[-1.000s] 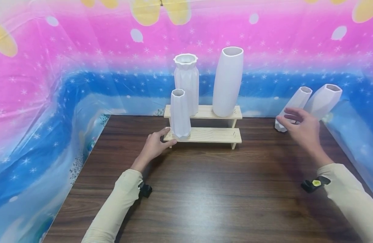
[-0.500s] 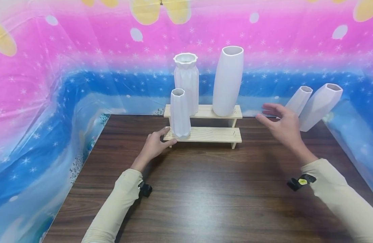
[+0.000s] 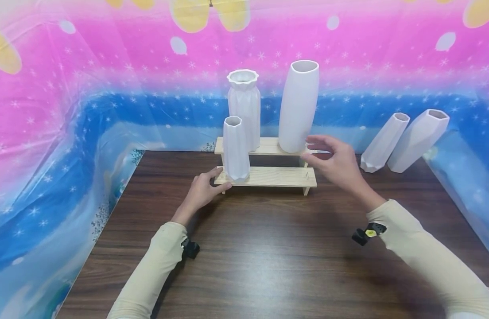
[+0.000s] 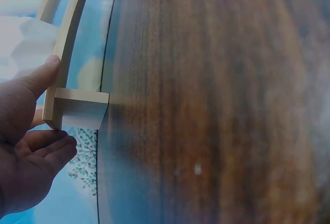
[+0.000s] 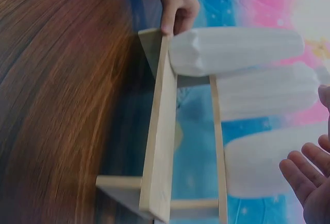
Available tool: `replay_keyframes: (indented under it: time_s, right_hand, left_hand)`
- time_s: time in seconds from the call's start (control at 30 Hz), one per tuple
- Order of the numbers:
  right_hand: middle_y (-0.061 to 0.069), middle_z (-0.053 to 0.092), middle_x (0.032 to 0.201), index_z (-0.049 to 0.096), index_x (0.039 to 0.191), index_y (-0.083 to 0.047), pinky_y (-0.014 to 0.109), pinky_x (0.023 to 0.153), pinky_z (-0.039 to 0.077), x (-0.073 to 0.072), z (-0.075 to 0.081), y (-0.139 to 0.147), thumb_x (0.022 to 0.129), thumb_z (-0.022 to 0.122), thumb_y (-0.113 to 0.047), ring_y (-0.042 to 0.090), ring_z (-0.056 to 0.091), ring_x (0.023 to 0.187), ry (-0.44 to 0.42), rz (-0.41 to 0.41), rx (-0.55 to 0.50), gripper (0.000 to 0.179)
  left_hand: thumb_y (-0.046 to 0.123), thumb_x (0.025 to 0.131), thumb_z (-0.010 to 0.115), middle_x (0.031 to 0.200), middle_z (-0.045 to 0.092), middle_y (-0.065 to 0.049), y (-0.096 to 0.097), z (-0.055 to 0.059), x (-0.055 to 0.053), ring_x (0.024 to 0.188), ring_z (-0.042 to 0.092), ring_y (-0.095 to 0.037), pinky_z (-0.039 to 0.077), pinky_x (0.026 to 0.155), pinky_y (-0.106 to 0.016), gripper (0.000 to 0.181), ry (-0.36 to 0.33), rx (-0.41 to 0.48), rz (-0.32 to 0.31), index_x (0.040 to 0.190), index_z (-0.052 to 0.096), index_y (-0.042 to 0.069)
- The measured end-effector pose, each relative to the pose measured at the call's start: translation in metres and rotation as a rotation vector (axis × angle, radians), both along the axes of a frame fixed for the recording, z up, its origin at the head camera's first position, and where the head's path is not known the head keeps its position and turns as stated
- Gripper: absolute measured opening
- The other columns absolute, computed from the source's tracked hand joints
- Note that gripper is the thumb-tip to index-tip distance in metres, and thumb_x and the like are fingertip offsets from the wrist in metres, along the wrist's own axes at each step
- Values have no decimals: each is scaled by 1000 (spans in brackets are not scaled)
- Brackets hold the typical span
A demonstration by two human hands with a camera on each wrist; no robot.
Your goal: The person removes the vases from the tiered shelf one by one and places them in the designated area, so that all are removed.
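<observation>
A two-tier wooden stand (image 3: pixel 280 177) stands at the back of the table. My left hand (image 3: pixel 202 190) grips the left end of its lower tier, thumb on the front edge and fingers around the end, as the left wrist view shows. Beside that hand, a small faceted white vase (image 3: pixel 236 150) stands upright on the lower tier. The upper tier carries a white vase with a scalloped rim (image 3: pixel 244 106) on the left and a tall smooth white vase (image 3: pixel 299 106) on the right. Near the stand's right end, my right hand (image 3: pixel 336 161) is held with fingers extended and parted, holding nothing.
Two more white vases, a slim one (image 3: pixel 386 141) and a wider angular one (image 3: pixel 420 141), stand side by side at the back right of the dark wooden table (image 3: pixel 248 248). A pink and blue patterned cloth (image 3: pixel 149 79) hangs behind and along the sides.
My right hand has moved left, from in front of the two vases at the right to the stand's right end. The left hand, stand and vases stay where they were.
</observation>
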State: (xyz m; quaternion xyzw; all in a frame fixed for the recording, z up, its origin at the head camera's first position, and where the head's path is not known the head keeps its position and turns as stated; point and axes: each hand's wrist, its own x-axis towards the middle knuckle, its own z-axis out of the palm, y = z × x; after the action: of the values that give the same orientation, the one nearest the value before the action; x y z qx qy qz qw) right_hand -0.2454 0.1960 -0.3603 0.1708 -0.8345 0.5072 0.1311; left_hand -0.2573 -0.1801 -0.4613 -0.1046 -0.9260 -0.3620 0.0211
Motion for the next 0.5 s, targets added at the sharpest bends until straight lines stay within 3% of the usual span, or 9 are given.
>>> replay_keyframes:
  time_s: [0.2,0.33,0.5]
  right_hand:
    - [15,70,128,67,132,-8,36,86,58,-5,-4,-25,86,86,-30,32,72,105,2,81,-5,55]
    - [13,70,129,67,132,-9,39,88,58,-9,-7,-40,84,86,-34,34,70,110,-8,109,0,57]
    - [5,69,130,67,134,-17,39,91,57,-12,-10,-57,83,86,-43,28,68,115,-47,129,8,60]
  left_hand:
    - [44,92,76,156,45,-17,0,-1,0,71,48,-25,44,81,-41,73,3,-4,-1,151,51,7]
    - [43,92,76,156,45,-17,0,-1,0,68,46,-25,44,81,-41,73,3,1,-4,151,51,7]
    - [42,93,76,157,44,-17,-1,-1,0,64,42,-23,43,76,-40,72,3,1,-2,151,51,8]
